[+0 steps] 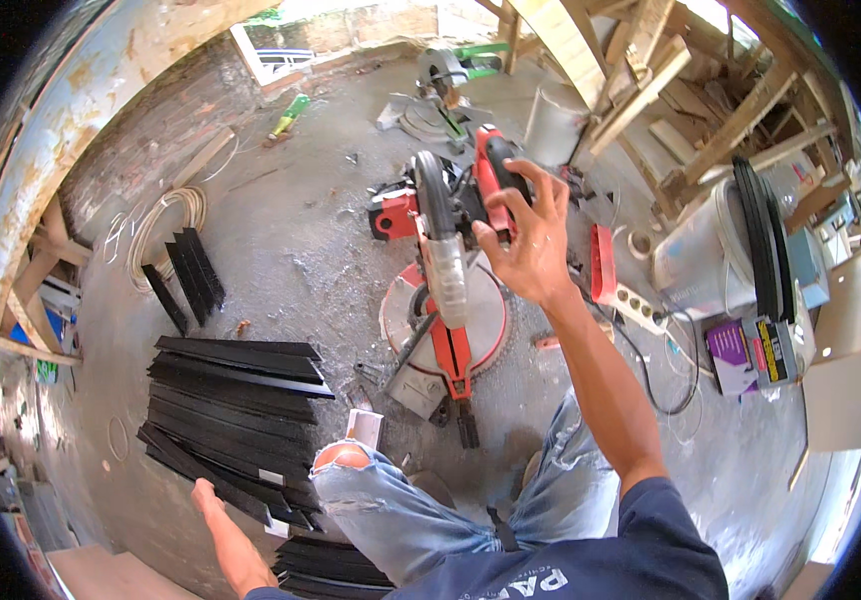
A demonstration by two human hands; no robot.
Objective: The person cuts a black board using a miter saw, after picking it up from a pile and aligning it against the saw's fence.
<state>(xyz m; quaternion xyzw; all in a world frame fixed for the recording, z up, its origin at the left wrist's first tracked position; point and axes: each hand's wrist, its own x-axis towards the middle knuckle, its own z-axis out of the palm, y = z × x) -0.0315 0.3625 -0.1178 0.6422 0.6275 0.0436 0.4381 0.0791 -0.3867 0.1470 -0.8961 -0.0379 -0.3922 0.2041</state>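
Observation:
A red and black miter saw [454,335] with a round base stands on the floor in front of my knees. My right hand [531,240], fingers spread and curved, is over its black handle [507,165] with nothing seen in its grasp. My left hand [208,497] is low on the left, closed at the near edge of a long black strip [191,463]. That strip lies slanted across a row of similar black strips [231,405]. The strip hides part of my left fingers.
More black strips [194,268] and a coiled cable [166,225] lie at left. A second saw [441,80] stands at the back. On the right are a power strip [641,308], a white bucket [696,255], a purple and yellow box [736,355] and wooden framing [751,110].

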